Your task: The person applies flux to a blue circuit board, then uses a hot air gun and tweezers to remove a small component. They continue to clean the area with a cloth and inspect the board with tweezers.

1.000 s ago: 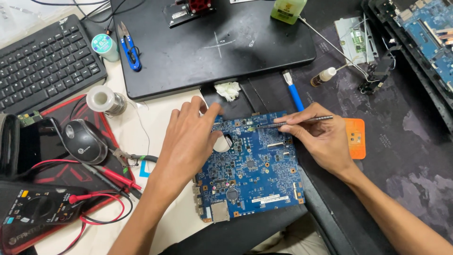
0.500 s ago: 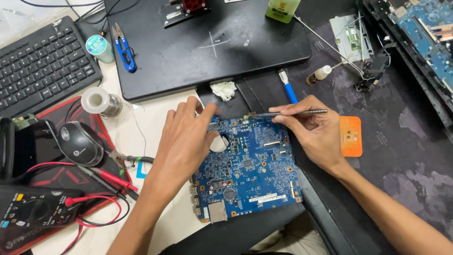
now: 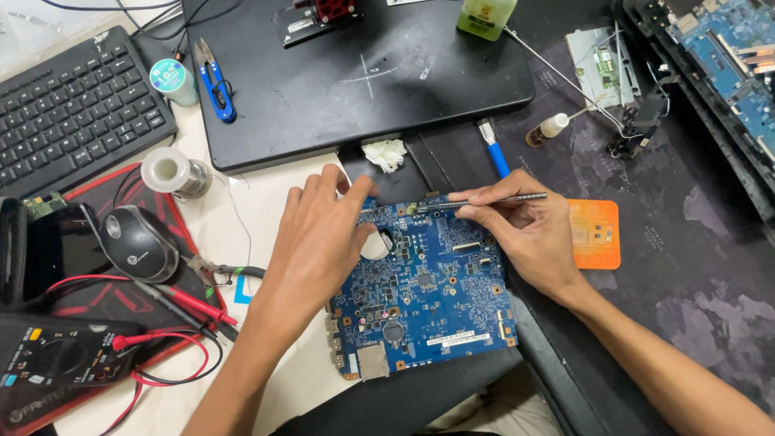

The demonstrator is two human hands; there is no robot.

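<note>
Step in hand, as judged: probing parts at the top edge of the board (image 3: 424,299) w/ tweezers (image 3: 484,200).

1. Board: blue, lies flat at the desk's front edge, between your two hands; its right part rests on the dark mat (image 3: 686,242), its left on the pale desk.
2. Left hand (image 3: 319,242): palm down on the board's upper-left corner; fingers spread and loose, gripping nothing; thumb beside a round white part; it works as a hold-down.
3. Right hand (image 3: 525,230): fingers pinched shut on the tweezers, held approx. level; tips point left and meet the board's top edge near a small connector; cannot tell if the tips hold a part.
4. Nearby: orange pad (image 3: 596,234) just right of the right hand; blue-handled tool (image 3: 494,152) above it; mouse (image 3: 139,242) and red probes (image 3: 182,303) to the left, well apart from the board.

Next move, as judged: needs a steady left hold, light tip pressure, small wrist motion only; a slip risks scraping adjacent parts.
</note>
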